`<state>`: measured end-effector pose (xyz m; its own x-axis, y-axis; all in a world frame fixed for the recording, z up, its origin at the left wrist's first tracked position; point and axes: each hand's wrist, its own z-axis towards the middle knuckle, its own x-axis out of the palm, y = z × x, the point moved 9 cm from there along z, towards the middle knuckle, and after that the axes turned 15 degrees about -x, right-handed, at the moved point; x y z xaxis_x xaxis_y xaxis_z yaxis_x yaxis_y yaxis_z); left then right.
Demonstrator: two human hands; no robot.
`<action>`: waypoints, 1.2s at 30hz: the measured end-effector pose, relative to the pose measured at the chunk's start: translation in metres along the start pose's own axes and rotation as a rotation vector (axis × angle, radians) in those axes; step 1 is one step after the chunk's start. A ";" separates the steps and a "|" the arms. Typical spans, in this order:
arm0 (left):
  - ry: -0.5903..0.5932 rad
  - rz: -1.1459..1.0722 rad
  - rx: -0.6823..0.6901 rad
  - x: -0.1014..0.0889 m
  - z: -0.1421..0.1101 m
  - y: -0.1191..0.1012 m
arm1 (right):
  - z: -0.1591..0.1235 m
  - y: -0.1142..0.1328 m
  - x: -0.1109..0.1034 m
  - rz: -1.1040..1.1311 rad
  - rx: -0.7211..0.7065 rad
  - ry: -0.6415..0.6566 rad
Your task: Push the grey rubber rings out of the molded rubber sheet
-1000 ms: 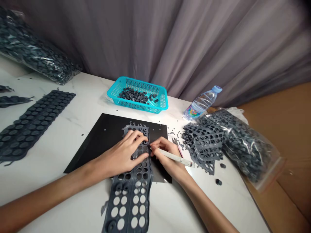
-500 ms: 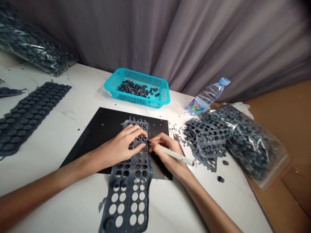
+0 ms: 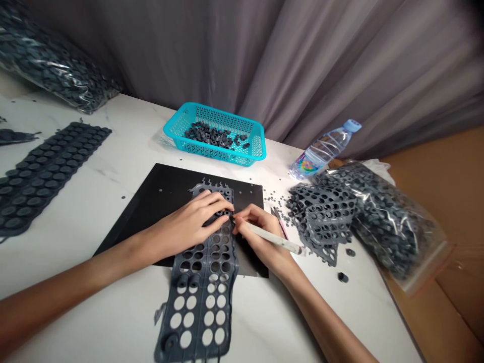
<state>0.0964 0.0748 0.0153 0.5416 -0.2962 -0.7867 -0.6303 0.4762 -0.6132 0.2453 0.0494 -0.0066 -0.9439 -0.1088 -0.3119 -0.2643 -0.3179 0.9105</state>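
Note:
A long dark-grey rubber sheet (image 3: pixel 204 292) with rows of round holes lies lengthwise before me, its far half on a black mat (image 3: pixel 147 201). A few short rubber plugs (image 3: pixel 182 280) still sit in it. My left hand (image 3: pixel 200 217) rests across the sheet, thumb and forefinger closing around a small dark rubber plug near its right edge; the fingers partly hide it. My right hand (image 3: pixel 260 229) grips a slim white pen-like tool (image 3: pixel 274 239), its tip at that plug beside my left fingertips. The tip's kind is too small to tell.
A turquoise basket (image 3: pixel 181 141) holds many rubber plugs. On the right are a water bottle (image 3: pixel 325 148), punched sheets (image 3: pixel 328 217), a bag of plugs (image 3: pixel 393 227) and a pink-handled tool (image 3: pixel 282 227). An unpunched sheet (image 3: pixel 49 171) and another full bag (image 3: pixel 56 65) are on the left.
My left thumb and forefinger have drawn closer together and shifted slightly right, toward the tool's tip. My right hand has barely moved. The whole view has shifted slightly.

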 end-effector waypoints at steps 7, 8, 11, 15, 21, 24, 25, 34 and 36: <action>-0.102 -0.055 0.089 -0.005 -0.002 -0.012 | -0.004 0.010 0.004 -0.178 -0.033 0.017; -0.183 -0.169 0.025 -0.017 0.000 -0.006 | -0.005 0.011 0.004 -0.202 -0.036 0.015; -0.329 -0.681 -0.229 -0.047 0.006 0.026 | -0.005 0.010 0.002 -0.185 -0.019 -0.011; -0.183 -1.070 -0.351 -0.047 0.010 0.055 | -0.006 0.000 -0.001 0.054 0.065 -0.068; -0.023 -0.873 -0.384 -0.022 0.002 0.065 | -0.006 -0.003 -0.008 0.087 0.092 -0.136; -0.032 -0.554 -0.254 -0.021 0.001 0.047 | -0.004 0.000 -0.003 0.032 0.057 -0.097; -0.039 -0.450 -0.210 -0.021 0.001 0.041 | -0.003 0.000 -0.001 0.028 0.048 -0.093; -0.127 -0.343 -0.154 -0.028 -0.001 0.031 | 0.001 0.001 0.007 0.030 0.055 -0.101; -0.210 -0.334 -0.142 -0.047 0.019 0.034 | 0.000 -0.002 0.005 0.027 0.066 -0.128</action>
<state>0.0602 0.1204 0.0330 0.8216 -0.2323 -0.5206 -0.4636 0.2593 -0.8473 0.2414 0.0499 -0.0094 -0.9673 0.0054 -0.2536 -0.2467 -0.2535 0.9354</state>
